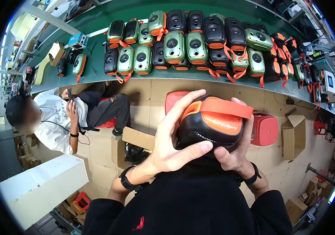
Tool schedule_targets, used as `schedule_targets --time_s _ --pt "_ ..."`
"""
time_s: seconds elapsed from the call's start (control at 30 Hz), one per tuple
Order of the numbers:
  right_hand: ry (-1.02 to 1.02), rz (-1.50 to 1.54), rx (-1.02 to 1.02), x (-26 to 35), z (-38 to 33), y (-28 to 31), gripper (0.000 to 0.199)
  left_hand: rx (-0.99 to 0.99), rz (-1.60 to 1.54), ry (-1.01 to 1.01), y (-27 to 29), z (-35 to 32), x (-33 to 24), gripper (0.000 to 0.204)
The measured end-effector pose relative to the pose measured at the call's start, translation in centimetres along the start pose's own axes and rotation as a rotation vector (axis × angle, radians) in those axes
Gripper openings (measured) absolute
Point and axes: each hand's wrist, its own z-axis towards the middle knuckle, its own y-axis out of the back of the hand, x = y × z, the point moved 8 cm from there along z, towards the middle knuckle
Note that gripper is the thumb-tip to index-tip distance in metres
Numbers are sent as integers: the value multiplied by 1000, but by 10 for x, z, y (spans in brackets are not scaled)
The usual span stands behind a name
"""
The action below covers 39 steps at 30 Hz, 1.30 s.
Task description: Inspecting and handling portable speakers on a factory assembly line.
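Between my two hands is a black portable speaker point(191, 135) with an orange end panel point(223, 122) and an orange carry strap point(228, 108) looped across it. My left hand point(171, 143) wraps its left side, with the thumb along the lower edge. On the other side my right hand point(239, 150) grips the speaker, its thumb pressed underneath and its fingers partly hidden behind the body. The speaker is held up in front of my chest, apart from the bench.
Beyond, a green workbench point(93, 58) carries many black and green speakers point(175, 47) with orange straps. Red stools point(264, 129) stand below. Open cardboard boxes point(294, 137) lie on the floor to both sides. A seated person point(59, 117) at left holds a phone.
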Motion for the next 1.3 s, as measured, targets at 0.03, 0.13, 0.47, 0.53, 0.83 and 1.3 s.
schedule_targets --time_s 0.03,0.13,0.47,0.53,0.83,1.3 --pt "66 -61 43 6 3 -2 99 4 -6 -6 0 0 -1 85" --pt "129 -110 74 13 3 -5 98 60 47 -30 3 -1 -3 85" --pt "-20 58 122 8 10 -9 88 125 234 -26 8 -10 -13 76" --pt "14 13 130 13 13 -9 86 129 345 -82 3 -13 -17 75" --pt "-250 59 17 -8 8 -4 75 -53 283 96 13 -12 3 64" --pt "-296 536 -383 -31 -7 26 110 57 521 88 30 -23 11 101"
